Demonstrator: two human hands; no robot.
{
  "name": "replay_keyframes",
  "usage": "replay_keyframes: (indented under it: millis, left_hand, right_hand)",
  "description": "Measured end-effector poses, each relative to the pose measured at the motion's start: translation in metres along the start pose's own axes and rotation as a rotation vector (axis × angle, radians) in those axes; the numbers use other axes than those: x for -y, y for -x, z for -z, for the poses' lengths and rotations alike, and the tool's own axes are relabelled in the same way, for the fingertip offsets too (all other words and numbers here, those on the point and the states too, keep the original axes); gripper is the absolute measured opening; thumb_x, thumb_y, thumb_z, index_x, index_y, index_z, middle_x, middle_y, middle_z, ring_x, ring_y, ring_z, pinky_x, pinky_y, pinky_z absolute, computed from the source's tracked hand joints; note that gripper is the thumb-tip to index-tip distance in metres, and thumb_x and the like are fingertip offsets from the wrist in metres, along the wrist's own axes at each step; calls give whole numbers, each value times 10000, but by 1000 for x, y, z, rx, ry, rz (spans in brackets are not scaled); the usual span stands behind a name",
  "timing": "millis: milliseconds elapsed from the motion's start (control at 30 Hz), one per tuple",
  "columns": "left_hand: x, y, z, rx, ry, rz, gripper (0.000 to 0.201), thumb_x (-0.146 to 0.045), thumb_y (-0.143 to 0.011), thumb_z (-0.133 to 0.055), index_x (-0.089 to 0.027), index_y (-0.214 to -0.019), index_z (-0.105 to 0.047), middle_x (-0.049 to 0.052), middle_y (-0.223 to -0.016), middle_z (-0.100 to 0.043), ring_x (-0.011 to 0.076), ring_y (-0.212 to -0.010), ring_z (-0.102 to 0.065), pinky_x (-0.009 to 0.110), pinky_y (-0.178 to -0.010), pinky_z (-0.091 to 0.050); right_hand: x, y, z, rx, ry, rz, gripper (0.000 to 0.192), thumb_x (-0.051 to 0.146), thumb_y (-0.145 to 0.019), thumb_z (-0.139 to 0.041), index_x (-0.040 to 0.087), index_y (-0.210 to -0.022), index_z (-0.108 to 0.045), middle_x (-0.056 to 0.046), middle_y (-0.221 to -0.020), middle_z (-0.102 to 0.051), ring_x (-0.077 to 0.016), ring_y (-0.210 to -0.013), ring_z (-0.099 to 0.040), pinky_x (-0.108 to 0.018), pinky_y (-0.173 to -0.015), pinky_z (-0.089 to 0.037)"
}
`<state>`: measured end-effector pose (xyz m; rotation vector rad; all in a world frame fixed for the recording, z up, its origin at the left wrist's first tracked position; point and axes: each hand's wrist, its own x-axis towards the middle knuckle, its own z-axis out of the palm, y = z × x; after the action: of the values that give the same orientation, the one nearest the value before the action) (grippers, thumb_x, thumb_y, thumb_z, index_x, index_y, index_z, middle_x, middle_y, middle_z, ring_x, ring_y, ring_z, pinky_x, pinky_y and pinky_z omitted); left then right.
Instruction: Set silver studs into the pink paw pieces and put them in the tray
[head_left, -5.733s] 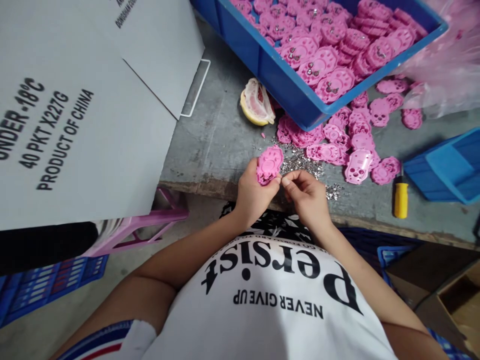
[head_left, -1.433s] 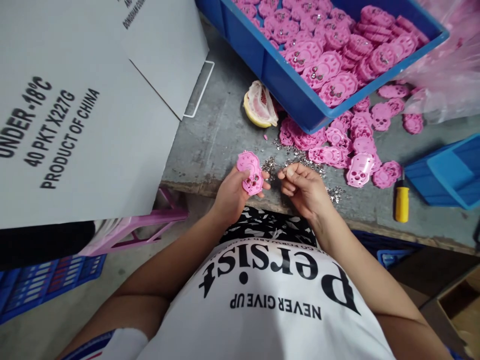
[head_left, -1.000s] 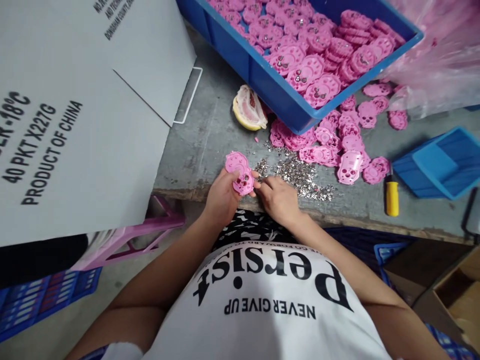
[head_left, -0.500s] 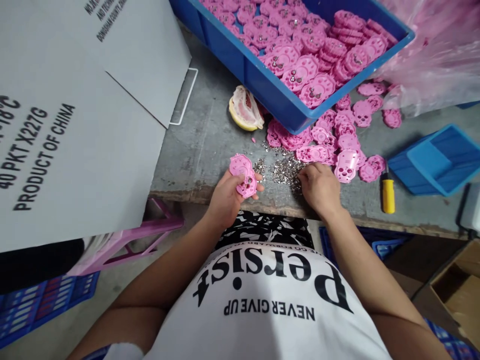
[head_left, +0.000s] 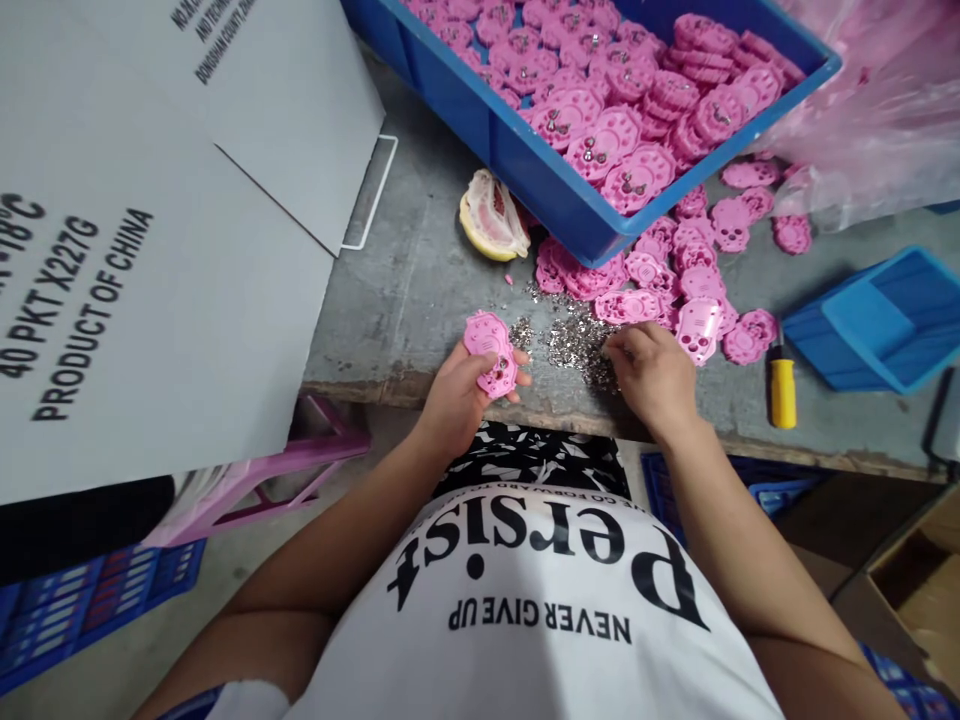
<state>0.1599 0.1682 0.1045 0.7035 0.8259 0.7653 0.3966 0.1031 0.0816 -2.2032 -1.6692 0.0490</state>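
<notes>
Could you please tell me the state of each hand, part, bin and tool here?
Left hand: gripping a pink part.
Right hand: fingers in the metal bits.
Blue bin: full of pink parts.
Screwdriver: lying untouched.
Fruit: peeled open.

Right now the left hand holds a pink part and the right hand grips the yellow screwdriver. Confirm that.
Not quite. The left hand does hold a pink part, but the right hand is in the screw pile. The screwdriver lies untouched on the bench, as the head view shows.
</notes>
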Motion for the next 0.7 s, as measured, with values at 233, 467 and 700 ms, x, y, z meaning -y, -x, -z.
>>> replay_keyframes:
  millis: [233, 467, 700]
  left_hand:
    - [1, 1, -1, -15, -21, 4, 392, -280, -777, -679, -162, -1133, -567, 69, -945, -750, 207, -761, -731, 285, -590, -507]
    - [0, 2, -3, -12, -38, 15, 417, -271, -739, -701, -162, -1120, -568, 61, -937, -738, 197, -746, -716, 284, -588, -507]
    - [12, 2, -16, -42, -220, -27, 390, -184, -715, -728, -179, -1074, -577, 42, -950, -723, 157, -711, -675, 271, -582, -480]
  right_hand:
    - [-10, -6, -4, -26, -378, -214, 171, 344, -847, -623, 208, -859, -725, -75, -841, -764, -226, -715, -631, -343, -687, -455]
    - [-8, -9, -2, -31, -539, -320, 159, 339, -764, -694, 194, -810, -739, -37, -735, -717, -171, -632, -550, -312, -640, -390]
    - [38, 1, 9, 268, -1192, -412, 311, 432, -694, -833, 181, -873, -791, -26, -727, -729, -86, -483, -383, -250, -457, -248]
